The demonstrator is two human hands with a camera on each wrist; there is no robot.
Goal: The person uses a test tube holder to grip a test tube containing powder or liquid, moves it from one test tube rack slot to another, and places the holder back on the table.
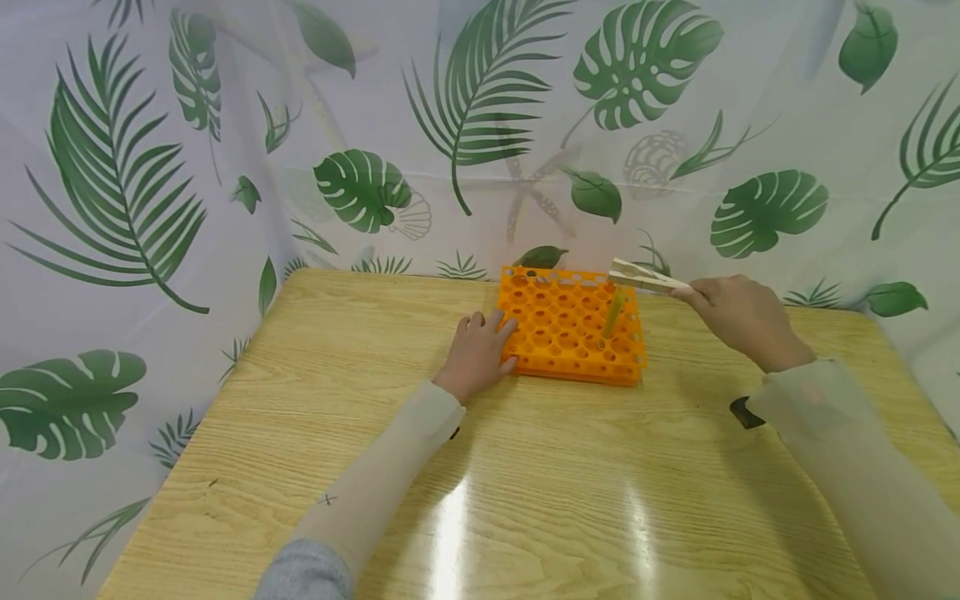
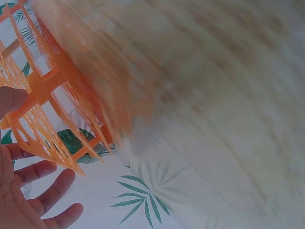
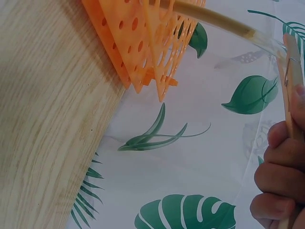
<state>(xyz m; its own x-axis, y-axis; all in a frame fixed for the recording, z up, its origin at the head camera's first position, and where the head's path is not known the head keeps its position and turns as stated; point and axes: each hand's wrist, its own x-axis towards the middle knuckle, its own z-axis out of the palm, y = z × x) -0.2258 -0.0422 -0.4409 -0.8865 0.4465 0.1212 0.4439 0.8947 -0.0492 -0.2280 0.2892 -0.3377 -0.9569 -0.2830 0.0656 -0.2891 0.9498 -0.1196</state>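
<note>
An orange test-tube rack (image 1: pixel 577 371) with many round holes stands on the wooden table, towards its far side. My left hand (image 1: pixel 483 337) rests against the rack's left side (image 2: pixel 52 90) with its fingers (image 2: pixel 47 195) straight and spread. My right hand (image 1: pixel 738 317) grips a wooden clamp (image 1: pixel 645 277) at the rack's far right corner. The clamp (image 3: pixel 293 71) holds the top of a glass tube (image 1: pixel 613 312) with yellow-green contents. The tube (image 3: pixel 214 21) stands tilted in a hole of the rack (image 3: pixel 138 38).
The light wooden table (image 1: pixel 525 467) stretches towards me from the rack. A white curtain with green leaf prints (image 1: pixel 480 125) hangs close behind and around the table's far and side edges. A small black piece (image 1: pixel 744 412) shows at my right sleeve.
</note>
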